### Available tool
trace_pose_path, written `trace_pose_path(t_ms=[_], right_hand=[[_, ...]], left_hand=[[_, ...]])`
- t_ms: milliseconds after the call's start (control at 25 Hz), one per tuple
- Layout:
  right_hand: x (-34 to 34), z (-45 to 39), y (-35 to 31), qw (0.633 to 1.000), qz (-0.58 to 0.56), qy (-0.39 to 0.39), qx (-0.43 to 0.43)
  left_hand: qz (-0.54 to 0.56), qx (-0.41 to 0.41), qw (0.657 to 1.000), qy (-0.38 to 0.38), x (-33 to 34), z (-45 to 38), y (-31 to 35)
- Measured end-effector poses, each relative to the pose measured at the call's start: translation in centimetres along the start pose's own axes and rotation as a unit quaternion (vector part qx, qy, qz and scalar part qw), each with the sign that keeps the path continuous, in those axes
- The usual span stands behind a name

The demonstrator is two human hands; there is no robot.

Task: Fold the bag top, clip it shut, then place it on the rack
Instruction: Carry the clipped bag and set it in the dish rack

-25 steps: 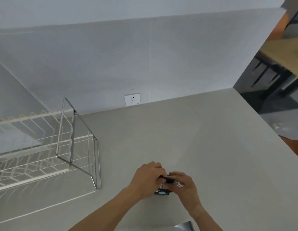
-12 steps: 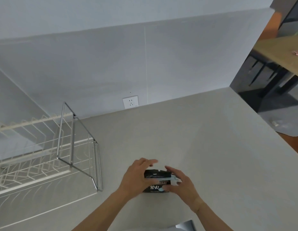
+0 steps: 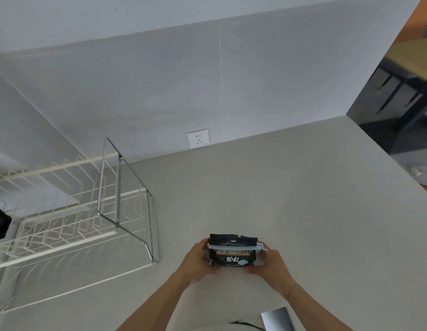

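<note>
A small black bag with white print stands upright over the grey counter, held between both hands. A pale blue clip runs across its folded top, with the black flap sticking up above it. My left hand grips the bag's left side and my right hand grips its right side. The wire dish rack stands to the left, apart from the bag.
A white wall socket sits on the back wall just above the counter. The counter's right edge drops off to a darker room with a wooden table. A silver object lies at the near edge.
The hands were closed over the bag's top a second ago; now they have spread to its sides and the bag stands raised, with the blue clip showing across the fold.
</note>
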State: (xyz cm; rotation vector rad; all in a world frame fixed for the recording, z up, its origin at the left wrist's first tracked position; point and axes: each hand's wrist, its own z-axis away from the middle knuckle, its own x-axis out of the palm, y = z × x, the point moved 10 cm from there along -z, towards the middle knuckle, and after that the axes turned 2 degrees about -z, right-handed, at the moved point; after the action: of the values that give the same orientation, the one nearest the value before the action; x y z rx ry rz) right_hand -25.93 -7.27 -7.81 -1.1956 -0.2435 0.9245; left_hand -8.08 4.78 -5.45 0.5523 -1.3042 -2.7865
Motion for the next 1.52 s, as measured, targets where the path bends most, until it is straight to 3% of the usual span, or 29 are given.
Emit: trace_pose_path(t_ms=[320,720,1120,1520], right_hand=[[0.0,0.2,0.1,1.0,0.017,0.015,0.018],[-1.6,1.7,-3.5,0.996,0.073,0.051,0.027],[-8.0,6.1,-18.0,0.986,0.035,0.159,-0.044],[-6.2,9.1,-36.0,0.965,0.017,0.161,-0.207]], left_hand=[[-0.063,0.006,0.997,0.036,-0.7,-1.0,0.2],[-0.114,0.048,0.992,0.001,-2.1,-0.3,2.8],[-0.067,0.226,0.972,0.014,-9.3,5.8,16.1],[-0.017,0.335,0.939,0.071,-20.9,15.4,24.7]])
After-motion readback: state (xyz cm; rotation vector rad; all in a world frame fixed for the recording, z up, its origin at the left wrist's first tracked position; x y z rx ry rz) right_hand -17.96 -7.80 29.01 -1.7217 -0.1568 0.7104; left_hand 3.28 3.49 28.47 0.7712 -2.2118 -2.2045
